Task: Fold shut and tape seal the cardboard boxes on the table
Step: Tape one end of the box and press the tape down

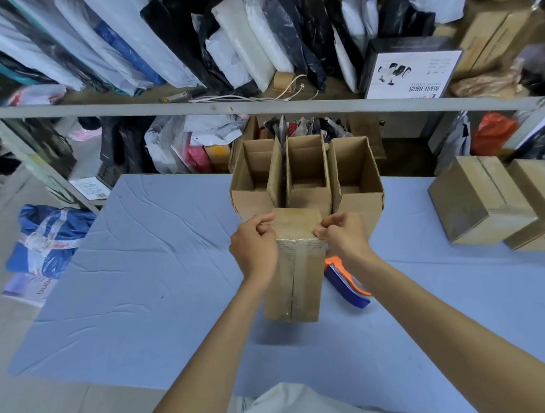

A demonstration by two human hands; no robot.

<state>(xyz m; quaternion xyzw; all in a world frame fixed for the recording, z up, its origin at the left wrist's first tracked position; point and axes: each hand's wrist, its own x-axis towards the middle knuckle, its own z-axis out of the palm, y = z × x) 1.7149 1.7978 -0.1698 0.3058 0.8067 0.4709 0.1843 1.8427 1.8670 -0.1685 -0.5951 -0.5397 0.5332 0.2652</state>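
Cardboard box [296, 262], closed and with tape seen along its facing seam, is held upright between two bare hands at the middle of the blue-covered table [139, 264]. The left hand [254, 246] is curled round the box's upper left edge, with thumb and fingers closed tightly on it. The right hand [344, 233] is pinched on the upper right corner, its fingers bunched against the cardboard. Just behind the box, three open boxes [307, 171] are lined up side by side, flaps raised. Just right of the box, an orange and blue tape dispenser [345, 280] is laid on the table, partly hidden by the right forearm. Well to the right of the box, two closed boxes [477, 205] are set together. Beyond the box, a metal shelf [161, 104] is packed with bagged goods.
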